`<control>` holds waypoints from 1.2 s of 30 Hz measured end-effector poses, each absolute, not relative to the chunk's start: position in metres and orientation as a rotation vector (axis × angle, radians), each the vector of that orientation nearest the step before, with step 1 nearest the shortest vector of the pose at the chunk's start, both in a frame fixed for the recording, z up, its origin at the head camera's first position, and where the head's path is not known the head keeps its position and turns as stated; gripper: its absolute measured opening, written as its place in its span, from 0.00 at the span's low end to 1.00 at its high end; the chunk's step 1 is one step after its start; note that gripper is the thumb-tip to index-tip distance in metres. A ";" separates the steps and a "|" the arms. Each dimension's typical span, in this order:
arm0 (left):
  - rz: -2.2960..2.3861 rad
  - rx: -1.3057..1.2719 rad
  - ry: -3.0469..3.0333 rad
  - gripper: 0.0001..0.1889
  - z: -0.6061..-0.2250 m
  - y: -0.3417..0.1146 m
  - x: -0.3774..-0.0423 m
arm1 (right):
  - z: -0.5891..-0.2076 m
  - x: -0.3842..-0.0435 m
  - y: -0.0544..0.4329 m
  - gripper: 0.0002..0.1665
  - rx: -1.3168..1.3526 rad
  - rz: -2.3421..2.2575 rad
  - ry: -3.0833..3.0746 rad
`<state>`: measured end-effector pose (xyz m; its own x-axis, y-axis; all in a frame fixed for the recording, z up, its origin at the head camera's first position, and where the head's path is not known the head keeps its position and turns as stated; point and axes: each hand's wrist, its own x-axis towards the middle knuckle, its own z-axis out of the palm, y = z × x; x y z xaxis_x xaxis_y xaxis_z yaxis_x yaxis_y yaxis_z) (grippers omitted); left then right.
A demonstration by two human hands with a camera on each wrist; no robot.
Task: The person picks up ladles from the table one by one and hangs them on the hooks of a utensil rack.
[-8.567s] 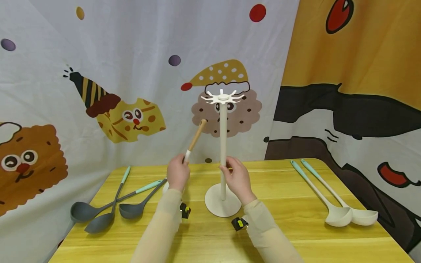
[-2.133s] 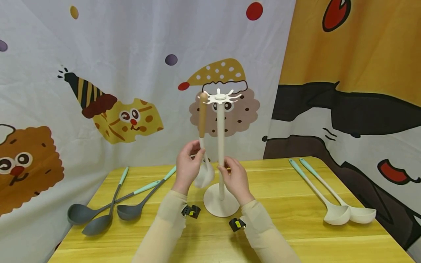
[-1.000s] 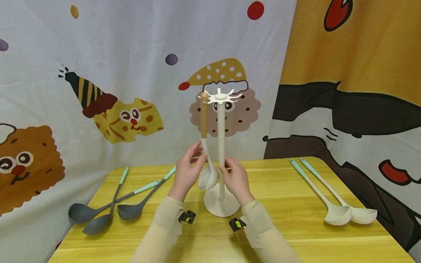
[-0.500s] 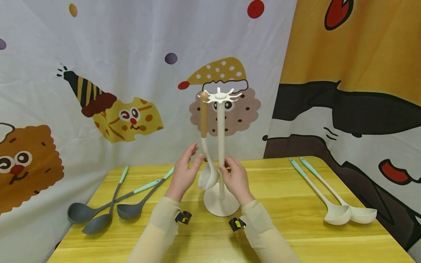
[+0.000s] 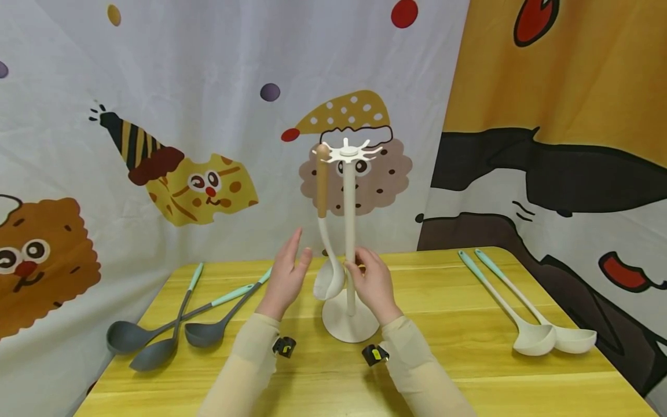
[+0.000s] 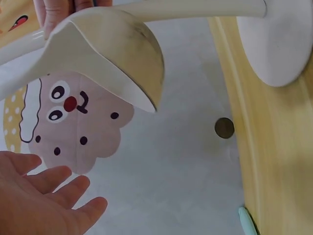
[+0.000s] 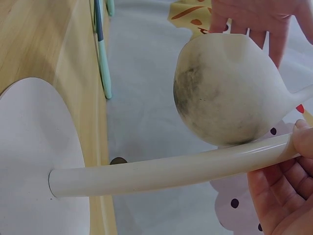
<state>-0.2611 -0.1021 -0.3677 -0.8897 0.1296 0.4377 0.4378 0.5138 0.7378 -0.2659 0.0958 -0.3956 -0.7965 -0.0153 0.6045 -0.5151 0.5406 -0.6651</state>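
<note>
We see the stand (image 5: 350,226) upright near the middle of the surface (image 5: 323,385), the backdrop (image 5: 219,63) behind it. The hanging ladle (image 5: 322,197) is on the left side of the stand's top, its bowl lower down, close beside the post. Left of it, apart, is the left grip (image 5: 285,279); the right grip (image 5: 373,284) is on the lower half of the post, from the right. To our left, a first ladle (image 5: 127,337) and a second ladle (image 5: 156,356) cross; a third ladle (image 5: 205,335) lies just right of their bowls, its handle slanting toward the left grip. To our right lie a fourth ladle (image 5: 535,340) and, right of it, a fifth ladle (image 5: 575,340), bowls toward us, handles toward the far edge.
</note>
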 end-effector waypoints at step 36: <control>-0.845 -0.392 -2.818 0.41 -0.393 -0.145 -0.283 | -0.393 -0.264 0.095 0.12 0.410 1.216 -2.256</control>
<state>-0.2833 -0.1448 -0.3929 -0.9504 0.1996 0.2384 0.2979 0.8044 0.5140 -0.2643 0.0949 -0.3932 -0.8080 -0.0111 0.5891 -0.4982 0.5467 -0.6730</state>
